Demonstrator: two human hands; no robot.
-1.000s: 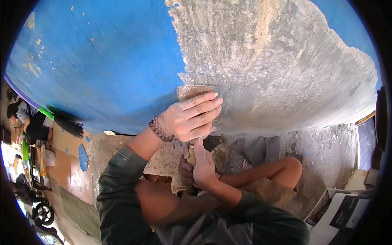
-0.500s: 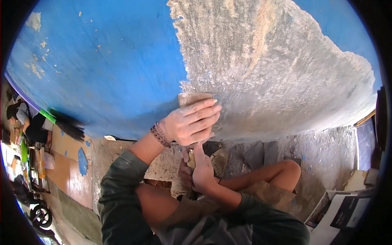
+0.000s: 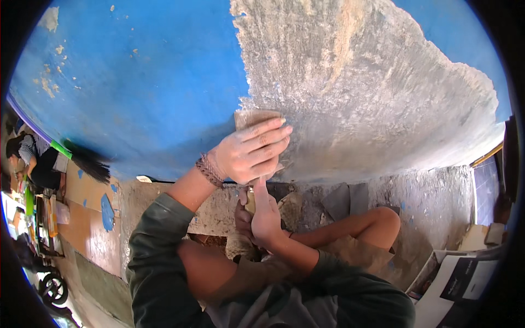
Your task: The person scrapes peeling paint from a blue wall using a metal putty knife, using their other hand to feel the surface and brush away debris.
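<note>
A wide-bladed scraper (image 3: 254, 116) lies against the wall, its blade at the ragged border between blue paint (image 3: 164, 93) and bare grey plaster (image 3: 350, 109). My left hand (image 3: 254, 153) is laid over the blade, its fingers side by side and pressing it to the wall; the thumb is hidden. Below it, my right hand (image 3: 267, 221) is closed around the yellowish handle (image 3: 250, 201), with one finger stretched up along it. Most of the scraper is covered by my hands.
Paint flakes (image 3: 107, 213) lie on the floor at left. A black-bristled broom (image 3: 90, 162) leans there, and a person (image 3: 41, 158) sits farther back. Dark flat pieces (image 3: 347, 201) lie at the wall's foot. A white and black box (image 3: 454, 284) stands at lower right.
Both hands and the scraper have slid a little up the wall along the paint border. The view has shifted slightly too. The grip looks the same.
</note>
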